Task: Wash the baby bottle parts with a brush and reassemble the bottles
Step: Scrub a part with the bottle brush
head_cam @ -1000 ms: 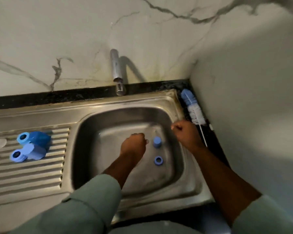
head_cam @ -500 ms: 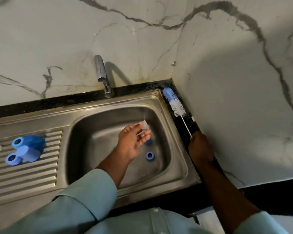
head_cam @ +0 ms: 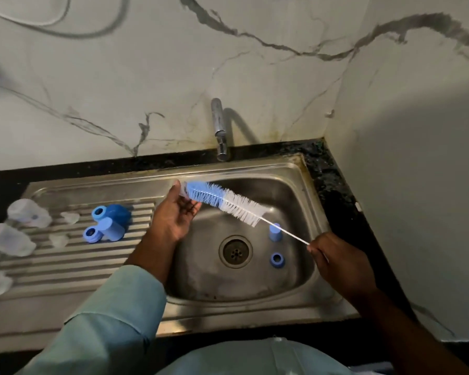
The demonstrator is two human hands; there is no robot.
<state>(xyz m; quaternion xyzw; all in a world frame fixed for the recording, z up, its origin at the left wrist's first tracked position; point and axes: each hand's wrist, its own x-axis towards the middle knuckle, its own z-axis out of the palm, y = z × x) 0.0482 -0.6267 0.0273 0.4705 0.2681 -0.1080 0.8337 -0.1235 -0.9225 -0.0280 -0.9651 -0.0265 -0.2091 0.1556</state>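
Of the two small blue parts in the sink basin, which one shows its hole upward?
The blue ring nearer the person; the blue cap behind it stands closed.

Sink basin [head_cam: 201, 280] lies open around the drain [head_cam: 235, 251]; two blue caps [head_cam: 276, 244] stand at three o'clock, the brush [head_cam: 225, 203] spans twelve, the tap [head_cam: 219, 131] overhangs beyond.

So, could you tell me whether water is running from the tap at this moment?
No, the tap shows no stream below its spout, and the sink basin beneath it looks undisturbed.
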